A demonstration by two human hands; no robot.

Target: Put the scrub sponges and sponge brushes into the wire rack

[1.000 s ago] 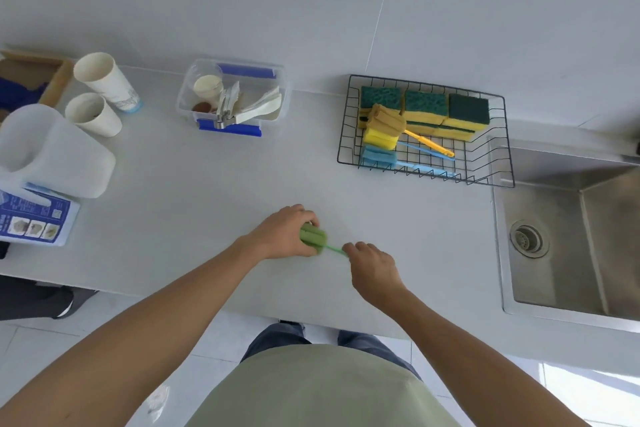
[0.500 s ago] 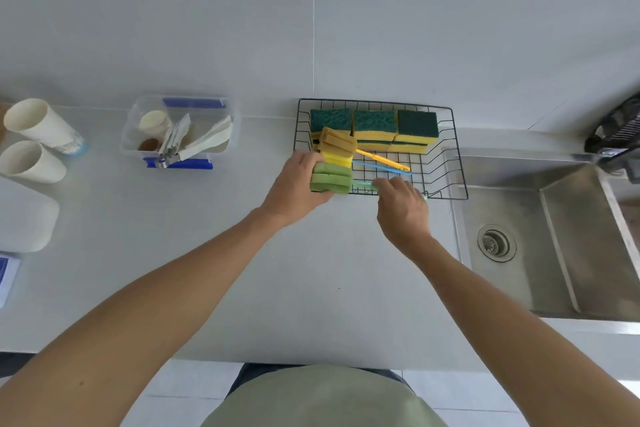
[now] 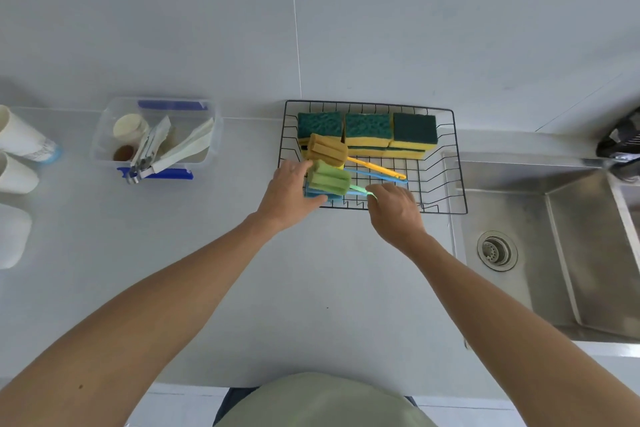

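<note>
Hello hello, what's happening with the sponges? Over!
Both hands on green sponge brush: left hand at its head, right hand at its handle. Brush over wire rack, not released. Nothing blocking.

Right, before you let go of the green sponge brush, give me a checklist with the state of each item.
1. Green sponge brush head over the wire rack: ok.
2. Left hand grip on the foam head: ok.
3. Right hand grip on the handle end: ok.
4. Landing spot free: not ok, the blue sponge brush lies beneath and the yellow sponge brush right beside.
5. Brush resting on the rack: cannot tell.
6. Scrub sponges out of the way at the back: ok.
</note>
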